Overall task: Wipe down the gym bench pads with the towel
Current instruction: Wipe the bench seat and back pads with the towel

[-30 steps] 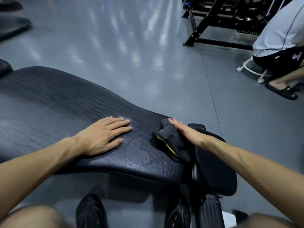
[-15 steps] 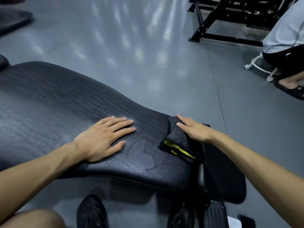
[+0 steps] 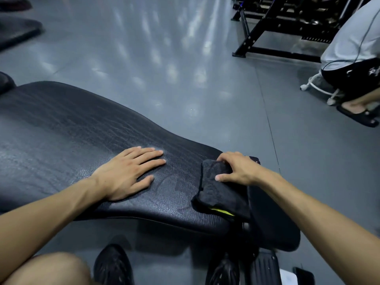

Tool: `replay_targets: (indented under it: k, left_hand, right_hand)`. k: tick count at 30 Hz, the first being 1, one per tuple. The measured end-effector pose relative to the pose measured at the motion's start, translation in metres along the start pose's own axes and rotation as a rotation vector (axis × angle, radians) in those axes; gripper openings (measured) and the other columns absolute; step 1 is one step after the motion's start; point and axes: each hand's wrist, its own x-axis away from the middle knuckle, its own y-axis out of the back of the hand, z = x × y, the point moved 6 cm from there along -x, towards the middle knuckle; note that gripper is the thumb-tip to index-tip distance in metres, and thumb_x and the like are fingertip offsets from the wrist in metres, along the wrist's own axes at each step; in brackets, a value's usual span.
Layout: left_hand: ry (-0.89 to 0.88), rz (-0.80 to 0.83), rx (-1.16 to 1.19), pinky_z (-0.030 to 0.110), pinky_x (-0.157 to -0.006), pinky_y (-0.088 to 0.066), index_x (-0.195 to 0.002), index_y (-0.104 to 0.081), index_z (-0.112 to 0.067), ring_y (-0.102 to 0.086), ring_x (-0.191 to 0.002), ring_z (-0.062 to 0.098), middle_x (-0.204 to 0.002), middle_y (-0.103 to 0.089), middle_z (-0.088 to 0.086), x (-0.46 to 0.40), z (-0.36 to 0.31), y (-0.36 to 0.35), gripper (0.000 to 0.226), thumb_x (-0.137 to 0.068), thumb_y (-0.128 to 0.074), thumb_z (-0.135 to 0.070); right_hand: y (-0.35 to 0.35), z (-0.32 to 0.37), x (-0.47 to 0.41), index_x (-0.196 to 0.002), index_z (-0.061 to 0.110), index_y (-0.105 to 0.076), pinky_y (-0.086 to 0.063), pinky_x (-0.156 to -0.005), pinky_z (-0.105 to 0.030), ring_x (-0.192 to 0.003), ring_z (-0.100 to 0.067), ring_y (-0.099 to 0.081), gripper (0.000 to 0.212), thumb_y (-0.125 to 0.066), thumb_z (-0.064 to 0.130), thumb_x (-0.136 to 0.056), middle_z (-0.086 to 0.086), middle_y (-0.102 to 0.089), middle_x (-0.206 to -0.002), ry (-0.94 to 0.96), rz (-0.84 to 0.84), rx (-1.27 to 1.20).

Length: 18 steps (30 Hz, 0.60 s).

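A long black textured bench pad (image 3: pixel 61 136) stretches from the left edge to the lower middle. My left hand (image 3: pixel 127 171) lies flat on it, fingers spread and pointing right. At the pad's narrow right end a folded black towel (image 3: pixel 220 194) with a yellow-green strip rests on the surface. My right hand (image 3: pixel 236 169) presses on the towel's far part, fingers curled over its far edge and thumb on top. Just right of the towel, a smaller black seat pad (image 3: pixel 273 227) shows partly under my right forearm.
Grey gym floor (image 3: pixel 174 58) lies beyond the bench. A black rack frame (image 3: pixel 267 38) stands at the back right. A crouching person (image 3: pixel 353 54) in a pale shirt sits by a white wheeled stool at the far right. My black shoes (image 3: pixel 113 266) are below the bench.
My right hand has slid with the towel toward the pad's far edge and curled its fingers over the cloth. The left hand has stayed flat in place.
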Motion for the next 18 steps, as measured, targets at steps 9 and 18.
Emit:
replay_targets:
  k: [9,18]
  left_hand:
    - [0.014,0.013,-0.019,0.037,-0.125,-0.011,-0.158,-0.03,-0.038,-0.023,-0.154,0.011,-0.167,-0.025,-0.012,0.001,-0.002,0.001,0.059,-0.103,-0.021,-0.057]
    - [0.02,0.002,-0.031,0.038,-0.124,-0.015,-0.156,-0.036,-0.034,-0.032,-0.151,0.015,-0.164,-0.033,-0.008,0.001,-0.004,0.001,0.058,-0.103,-0.024,-0.055]
  right_hand:
    - [0.029,-0.001,0.045,-0.086,0.031,-0.051,-0.04,-0.064,-0.032,-0.074,-0.015,-0.054,0.028,-0.074,0.046,-0.087,0.013,-0.058,-0.076,0.082,-0.263,-0.186]
    - [0.1,0.024,0.095,-0.089,0.022,-0.051,-0.044,-0.063,-0.032,-0.066,-0.013,-0.051,0.037,-0.079,0.045,-0.082,0.007,-0.055,-0.069,0.155,-0.503,-0.135]
